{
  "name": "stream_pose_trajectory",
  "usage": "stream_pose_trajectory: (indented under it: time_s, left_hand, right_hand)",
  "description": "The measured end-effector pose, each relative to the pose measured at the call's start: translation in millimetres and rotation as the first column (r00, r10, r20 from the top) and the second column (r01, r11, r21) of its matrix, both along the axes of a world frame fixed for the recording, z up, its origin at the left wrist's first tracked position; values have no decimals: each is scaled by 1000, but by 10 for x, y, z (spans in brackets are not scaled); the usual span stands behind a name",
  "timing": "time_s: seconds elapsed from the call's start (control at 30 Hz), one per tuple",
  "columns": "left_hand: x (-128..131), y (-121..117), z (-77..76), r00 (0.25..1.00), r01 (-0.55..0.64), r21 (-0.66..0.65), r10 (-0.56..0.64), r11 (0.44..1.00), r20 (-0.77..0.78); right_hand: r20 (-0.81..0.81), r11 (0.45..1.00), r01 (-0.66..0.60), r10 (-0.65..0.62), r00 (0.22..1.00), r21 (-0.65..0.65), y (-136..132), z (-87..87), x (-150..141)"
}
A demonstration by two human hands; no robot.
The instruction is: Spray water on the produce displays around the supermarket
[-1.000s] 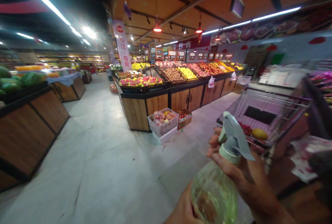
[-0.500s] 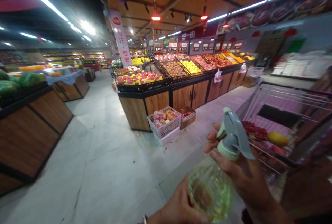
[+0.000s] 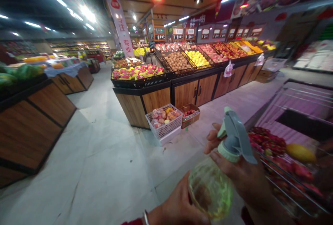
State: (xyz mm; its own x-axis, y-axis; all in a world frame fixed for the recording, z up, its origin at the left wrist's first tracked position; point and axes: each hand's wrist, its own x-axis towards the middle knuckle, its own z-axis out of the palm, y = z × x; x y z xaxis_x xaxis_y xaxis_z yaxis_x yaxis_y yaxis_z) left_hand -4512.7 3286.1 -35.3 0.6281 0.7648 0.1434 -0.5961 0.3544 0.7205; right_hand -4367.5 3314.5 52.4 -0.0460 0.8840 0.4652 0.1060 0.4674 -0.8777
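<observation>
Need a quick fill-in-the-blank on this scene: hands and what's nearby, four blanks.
The left hand cups the lower part of a plastic spray bottle, while the right hand grips its ____.
The bottle's trigger head is ____.
A metal bangle sits on the ____ wrist.
The wire shopping cart holds dragon fruit and one oval ____ fruit.

Missing words: neck; grey; left; yellow.

Grey floor (image 3: 85, 155) of the shop aisle, and on it, close to the corner of the wooden fruit counter (image 3: 156, 100), a white plastic basket (image 3: 163, 121) of mixed fruit atop a white box (image 3: 169, 136), just beside a small cardboard box (image 3: 189, 118) of red fruit.
</observation>
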Motion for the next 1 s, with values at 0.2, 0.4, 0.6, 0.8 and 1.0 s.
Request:
stream_pose_trajectory:
  time_s: [0.2, 0.4, 0.6, 0.8, 1.0]
  left_hand:
    - [-113, 607, -142, 999, -35, 11, 35, 999, -7]
    - [-329, 1442, -75, 999, 12, 26, -13, 1000, 43]
    - [-486, 2255, -77, 994, 78, 11, -79, 997, 79]
    - [-403, 2853, -231, 985, 171, -17, -171, 985, 34]
    - [-123, 3461, -264, 973, 230, -25, -229, 973, 36]
  right_hand:
    - [-9, 1000, 9, -9, 1000, 3, 628, -59, -129]
    - [87, 994, 84, -90, 992, 68, 1399, 28, -346]
    - [157, 976, 215, -216, 964, 25, 2119, -6, -447]
    - [185, 949, 314, -309, 933, 1, 2614, -134, -347]
    - [36, 945, 315, -313, 949, -86, 3145, -196, -104]
